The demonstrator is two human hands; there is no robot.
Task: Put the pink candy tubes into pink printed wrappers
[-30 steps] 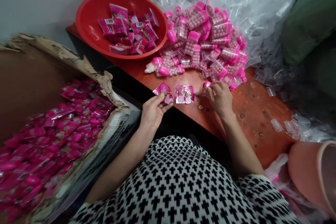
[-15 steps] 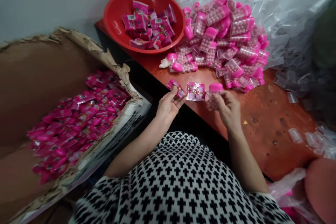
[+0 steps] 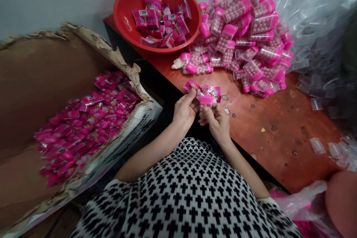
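Observation:
My left hand (image 3: 184, 109) pinches a small pink printed packet (image 3: 193, 86) between thumb and fingers. Between thumb and fingers of my right hand (image 3: 219, 119) is a clear candy tube (image 3: 205, 105) with a pink cap at its top and pale pink balls inside. The two hands are close together, and the tube is right beside the packet. Just behind them, a second pink packet (image 3: 213, 91) lies at the table's edge, partly covered by the held things. A heap of similar filled candy tubes (image 3: 225, 39) lies beyond my hands.
A red bowl (image 3: 122, 15) with several pink packets stands at the back. On the left is a torn cardboard box (image 3: 145, 113) full of pink packets (image 3: 86, 119). Empty clear tubes (image 3: 317, 145) lie on the red table (image 3: 279, 145) at right, near clear plastic sheeting (image 3: 312, 0).
My right hand has moved left with the candy tube, from right of the second packet to beside my left hand. The left hand still holds its packet. The view has shifted slightly.

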